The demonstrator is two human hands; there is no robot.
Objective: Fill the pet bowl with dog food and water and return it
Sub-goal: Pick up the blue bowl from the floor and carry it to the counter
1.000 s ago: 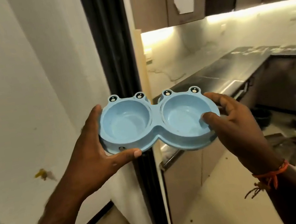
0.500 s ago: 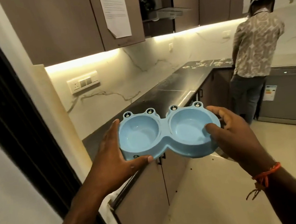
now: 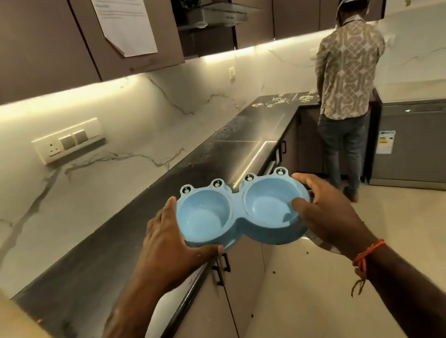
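Holding the blue double pet bowl (image 3: 242, 215) level between both hands, above the dark counter (image 3: 143, 228) edge. Left hand (image 3: 169, 243) clamps the left end, thumb under the near rim. Right hand (image 3: 324, 215) clamps the right end, thumb inside the right cup. Both cups empty.

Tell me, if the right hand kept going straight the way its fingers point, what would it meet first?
The right hand already has its grip on the blue pet bowl, fingers pointing left across it. Beyond the bowl, the dark countertop looks next in line, though depth is hard to judge.
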